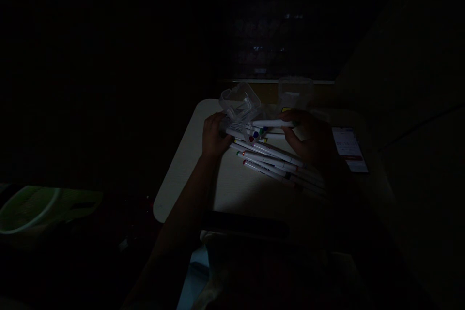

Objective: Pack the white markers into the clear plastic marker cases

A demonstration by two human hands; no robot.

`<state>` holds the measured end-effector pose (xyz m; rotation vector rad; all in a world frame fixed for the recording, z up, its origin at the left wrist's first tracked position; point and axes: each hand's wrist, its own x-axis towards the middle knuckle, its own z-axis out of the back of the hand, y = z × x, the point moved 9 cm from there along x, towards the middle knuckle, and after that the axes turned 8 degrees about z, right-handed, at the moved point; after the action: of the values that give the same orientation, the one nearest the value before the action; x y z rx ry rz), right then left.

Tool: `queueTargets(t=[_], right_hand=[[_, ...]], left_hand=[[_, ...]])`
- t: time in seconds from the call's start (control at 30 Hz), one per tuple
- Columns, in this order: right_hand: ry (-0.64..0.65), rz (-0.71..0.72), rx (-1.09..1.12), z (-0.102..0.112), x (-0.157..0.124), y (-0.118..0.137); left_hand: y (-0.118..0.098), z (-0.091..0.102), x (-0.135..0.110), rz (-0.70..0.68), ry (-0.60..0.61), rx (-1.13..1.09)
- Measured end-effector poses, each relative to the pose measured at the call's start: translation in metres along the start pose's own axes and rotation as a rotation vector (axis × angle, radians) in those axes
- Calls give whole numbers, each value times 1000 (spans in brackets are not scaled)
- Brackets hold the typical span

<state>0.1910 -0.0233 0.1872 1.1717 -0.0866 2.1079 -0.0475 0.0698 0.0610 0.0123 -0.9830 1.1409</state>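
The right hand point(308, 133) pinches 1 white marker point(271, 123) between thumb and fingers, holding it nearly level above the pale tabletop point(178, 174). The marker's far end points left and reaches the open clear plastic marker case point(238, 115); whether the 2 touch is hard to tell in the dim light. The left hand point(213, 136) is closed around the case's left end, thumb on the near side and fingers curled behind. The case lies tilted, its clear lid point(247, 97) raised, and several white markers lie lengthwise inside, with red, blue and green ends point(256, 134) showing at the right.

Just nearer the person, a loose bundle of white markers point(269, 159) lies slantwise on the tabletop, side by side and partly overlapping, with red, green and orange tips at the left; their right ends run into the shadow below the right hand. Behind that hand stands a 2nd clear plastic container point(296, 91), with a yellow patch low on it. To the right lies a smartphone point(349, 149), its screen lit. Well apart, at the lower left, is a green basket point(51, 208).
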Motion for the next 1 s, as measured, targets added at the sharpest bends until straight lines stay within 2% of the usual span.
queueTargets(t=[0.2,0.33,0.6,0.83,1.0], right_hand=[[96,-1,-2,-10,0,4],[103,12,25,-13,0,1],[101,44,21,-23,-4,-7],[113,-43,-34,-28,-8,-19],[153,-64,43,-38,-11,-24]], left_hand=[[-2,1,-1,-35,-13,-15],[2,0,-1,14,6,-10],[4,-2,-1,16,1,2],[-1,0,0,-6,9,-29],[-1,0,0,-9,-2,-26]])
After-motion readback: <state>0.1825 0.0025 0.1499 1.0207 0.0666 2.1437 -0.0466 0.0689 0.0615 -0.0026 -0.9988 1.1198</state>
